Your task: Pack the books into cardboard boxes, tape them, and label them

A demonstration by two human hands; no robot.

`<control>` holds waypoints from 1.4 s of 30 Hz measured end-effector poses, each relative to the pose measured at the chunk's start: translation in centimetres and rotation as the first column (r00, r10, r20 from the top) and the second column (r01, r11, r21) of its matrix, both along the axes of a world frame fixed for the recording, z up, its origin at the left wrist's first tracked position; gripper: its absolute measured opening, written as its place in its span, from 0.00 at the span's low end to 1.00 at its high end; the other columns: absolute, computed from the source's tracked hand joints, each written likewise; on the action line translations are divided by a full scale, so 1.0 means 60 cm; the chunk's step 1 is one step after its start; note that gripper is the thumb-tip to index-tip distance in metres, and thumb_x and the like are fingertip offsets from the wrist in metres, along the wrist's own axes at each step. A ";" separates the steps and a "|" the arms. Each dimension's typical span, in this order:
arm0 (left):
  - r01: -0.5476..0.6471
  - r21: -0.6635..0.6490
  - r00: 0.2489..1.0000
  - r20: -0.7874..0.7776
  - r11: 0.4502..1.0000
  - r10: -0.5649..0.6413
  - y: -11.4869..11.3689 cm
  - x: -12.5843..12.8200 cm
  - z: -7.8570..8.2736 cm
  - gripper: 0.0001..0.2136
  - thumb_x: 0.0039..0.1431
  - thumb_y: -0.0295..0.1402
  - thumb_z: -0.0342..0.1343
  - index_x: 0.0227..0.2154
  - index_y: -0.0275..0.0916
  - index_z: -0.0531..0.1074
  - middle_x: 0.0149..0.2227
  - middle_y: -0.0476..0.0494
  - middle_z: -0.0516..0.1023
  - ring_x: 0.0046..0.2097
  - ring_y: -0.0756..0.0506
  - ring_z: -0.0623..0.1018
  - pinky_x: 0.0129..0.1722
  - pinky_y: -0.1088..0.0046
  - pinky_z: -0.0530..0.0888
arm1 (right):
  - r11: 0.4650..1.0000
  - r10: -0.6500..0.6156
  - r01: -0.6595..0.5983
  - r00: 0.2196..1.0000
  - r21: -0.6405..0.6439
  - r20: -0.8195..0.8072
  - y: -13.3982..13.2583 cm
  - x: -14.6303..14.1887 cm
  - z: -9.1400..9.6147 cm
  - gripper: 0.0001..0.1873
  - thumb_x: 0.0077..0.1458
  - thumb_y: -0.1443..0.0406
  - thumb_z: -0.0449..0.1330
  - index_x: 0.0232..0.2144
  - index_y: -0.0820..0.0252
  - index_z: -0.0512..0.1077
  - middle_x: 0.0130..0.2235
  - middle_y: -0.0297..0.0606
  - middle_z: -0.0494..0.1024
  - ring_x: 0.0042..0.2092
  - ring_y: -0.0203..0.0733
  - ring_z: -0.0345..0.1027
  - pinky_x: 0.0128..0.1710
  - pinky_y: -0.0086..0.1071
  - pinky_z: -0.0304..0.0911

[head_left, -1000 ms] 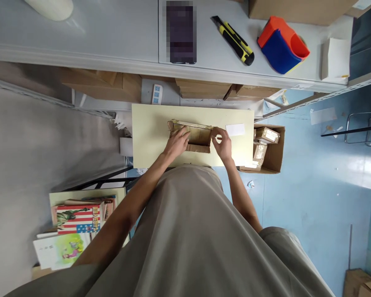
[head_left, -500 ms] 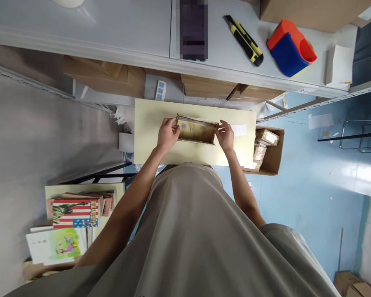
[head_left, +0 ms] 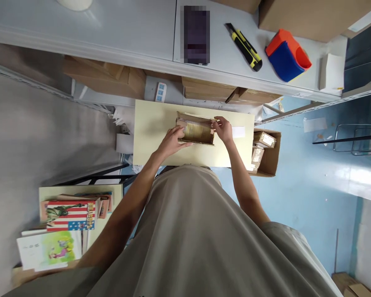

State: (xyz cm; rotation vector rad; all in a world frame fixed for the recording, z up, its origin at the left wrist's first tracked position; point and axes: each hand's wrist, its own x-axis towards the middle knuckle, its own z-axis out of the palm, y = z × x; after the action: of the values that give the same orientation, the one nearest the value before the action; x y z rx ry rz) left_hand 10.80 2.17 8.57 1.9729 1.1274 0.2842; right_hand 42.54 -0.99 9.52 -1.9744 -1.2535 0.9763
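A small open cardboard box (head_left: 199,131) lies on the pale yellow tabletop (head_left: 154,119), its opening facing up. My left hand (head_left: 172,141) is at the box's left end, with fingers at the end flap and the thumb side along the near wall. At the opposite end, my right hand (head_left: 223,128) pinches the right flap between its fingertips. A white slip of paper (head_left: 238,132) lies just right of that hand.
Above the table a grey shelf carries a phone (head_left: 197,35), a yellow-black utility knife (head_left: 245,47) and a red-blue tape dispenser (head_left: 287,55). A larger carton (head_left: 273,154) with small boxes stands at the right. Books (head_left: 71,215) are stacked at lower left.
My left hand has moved from the far left corner down toward the near wall. The end flaps now lean into the box, and my right fingers have shifted slightly inward.
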 end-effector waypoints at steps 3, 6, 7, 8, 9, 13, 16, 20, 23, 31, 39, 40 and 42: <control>-0.045 0.024 0.999 -0.003 0.999 0.045 0.000 -0.005 -0.006 0.39 0.65 0.50 0.74 0.74 0.41 0.72 0.76 0.30 0.73 0.76 0.27 0.73 0.78 0.44 0.68 | 1.000 0.013 -0.016 0.996 -0.027 -0.088 0.012 -0.001 -0.001 0.37 0.73 0.32 0.57 0.63 0.52 0.75 0.45 0.42 0.89 0.44 0.49 0.86 0.45 0.42 0.84; -0.077 0.055 0.997 0.014 0.996 0.076 0.006 0.001 -0.012 0.29 0.70 0.45 0.70 0.69 0.40 0.75 0.72 0.29 0.78 0.72 0.28 0.76 0.76 0.44 0.70 | 0.998 0.023 -0.025 0.999 -0.056 -0.030 0.021 -0.001 -0.003 0.34 0.75 0.34 0.55 0.61 0.52 0.76 0.44 0.41 0.89 0.46 0.49 0.86 0.50 0.43 0.83; -0.095 0.065 0.995 0.022 0.993 0.093 0.008 0.004 -0.015 0.26 0.71 0.42 0.68 0.67 0.39 0.76 0.70 0.29 0.80 0.71 0.29 0.78 0.75 0.45 0.71 | 0.997 0.027 -0.028 1.000 -0.066 -0.007 0.022 0.000 -0.004 0.33 0.76 0.35 0.54 0.58 0.52 0.77 0.44 0.41 0.89 0.46 0.49 0.86 0.52 0.43 0.82; -0.123 0.074 0.992 0.030 0.990 0.121 0.010 0.007 -0.018 0.23 0.72 0.40 0.67 0.65 0.39 0.77 0.68 0.29 0.81 0.69 0.29 0.78 0.75 0.45 0.72 | 0.997 0.034 -0.032 0.999 -0.075 0.016 0.020 0.001 -0.005 0.32 0.77 0.36 0.54 0.55 0.53 0.78 0.43 0.41 0.89 0.47 0.49 0.86 0.53 0.43 0.81; -0.163 0.081 0.986 0.037 0.983 0.161 0.012 0.009 -0.021 0.21 0.72 0.38 0.66 0.63 0.39 0.78 0.65 0.29 0.83 0.68 0.29 0.79 0.73 0.45 0.73 | 0.996 0.041 -0.038 0.998 -0.080 0.042 0.017 0.002 -0.006 0.31 0.78 0.37 0.54 0.52 0.53 0.79 0.43 0.42 0.89 0.48 0.50 0.86 0.54 0.43 0.81; -0.375 0.104 0.927 0.066 0.921 0.370 0.018 0.014 -0.036 0.25 0.66 0.32 0.71 0.64 0.42 0.75 0.59 0.31 0.84 0.61 0.30 0.82 0.69 0.46 0.77 | 0.996 0.048 -0.038 0.991 -0.075 0.129 -0.016 0.005 -0.016 0.22 0.72 0.45 0.65 0.44 0.56 0.85 0.53 0.50 0.88 0.48 0.51 0.86 0.58 0.46 0.81; -0.413 0.096 0.909 0.101 0.905 0.404 0.020 0.013 -0.045 0.25 0.63 0.29 0.71 0.63 0.44 0.77 0.59 0.33 0.81 0.57 0.34 0.84 0.65 0.50 0.80 | 0.998 0.010 -0.008 0.999 -0.070 0.036 -0.051 -0.002 -0.025 0.17 0.68 0.53 0.68 0.50 0.56 0.87 0.61 0.50 0.86 0.51 0.52 0.86 0.58 0.47 0.83; -0.405 0.053 0.909 0.135 0.913 0.395 0.021 0.011 -0.048 0.13 0.66 0.30 0.70 0.52 0.43 0.84 0.55 0.37 0.81 0.52 0.38 0.85 0.58 0.58 0.84 | 0.995 -0.078 0.071 0.990 -0.068 -0.117 -0.083 -0.020 -0.036 0.21 0.68 0.55 0.66 0.58 0.54 0.85 0.63 0.44 0.88 0.57 0.54 0.87 0.62 0.48 0.83; -0.445 0.024 0.887 0.153 0.895 0.436 0.018 0.013 -0.049 0.12 0.66 0.31 0.70 0.51 0.41 0.85 0.53 0.38 0.82 0.47 0.41 0.85 0.56 0.60 0.86 | 0.984 -0.174 0.165 0.969 -0.062 -0.173 -0.093 -0.032 -0.045 0.23 0.67 0.52 0.68 0.59 0.53 0.86 0.63 0.43 0.88 0.61 0.57 0.86 0.64 0.49 0.82; -0.489 -0.021 0.861 0.145 0.872 0.487 -0.007 0.031 -0.041 0.11 0.66 0.30 0.68 0.50 0.40 0.86 0.50 0.40 0.83 0.42 0.43 0.86 0.53 0.61 0.87 | 0.965 -0.260 0.256 0.917 -0.053 -0.303 -0.121 -0.021 -0.066 0.32 0.60 0.46 0.71 0.59 0.58 0.87 0.56 0.44 0.92 0.60 0.59 0.87 0.61 0.48 0.82; -0.409 -0.037 0.901 0.145 0.912 0.410 -0.057 0.049 -0.026 0.09 0.69 0.33 0.65 0.49 0.43 0.86 0.49 0.41 0.85 0.45 0.43 0.87 0.53 0.62 0.88 | 0.954 -0.294 0.295 0.902 -0.046 -0.316 -0.183 0.016 -0.046 0.32 0.58 0.44 0.72 0.56 0.56 0.88 0.59 0.44 0.90 0.63 0.61 0.86 0.66 0.51 0.81; -0.407 -0.048 0.902 0.137 0.912 0.410 -0.062 0.051 -0.026 0.10 0.68 0.33 0.64 0.49 0.43 0.85 0.49 0.41 0.85 0.45 0.43 0.87 0.54 0.61 0.88 | 0.953 -0.298 0.298 0.904 -0.049 -0.307 -0.187 0.017 -0.046 0.30 0.59 0.44 0.71 0.55 0.56 0.88 0.61 0.44 0.89 0.64 0.61 0.85 0.68 0.52 0.80; -0.407 -0.067 0.903 0.120 0.911 0.413 -0.071 0.053 -0.026 0.10 0.68 0.33 0.63 0.49 0.43 0.85 0.50 0.41 0.85 0.46 0.43 0.87 0.54 0.60 0.88 | 0.953 -0.300 0.297 0.907 -0.055 -0.294 -0.193 0.017 -0.046 0.28 0.60 0.45 0.71 0.53 0.55 0.88 0.63 0.44 0.88 0.66 0.60 0.83 0.70 0.52 0.78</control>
State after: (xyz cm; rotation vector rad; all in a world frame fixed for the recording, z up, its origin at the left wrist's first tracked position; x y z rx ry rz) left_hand 13.96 -2.08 7.01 1.6384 1.4438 0.6000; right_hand 43.54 -12.55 6.76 -1.8675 -0.7543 1.0740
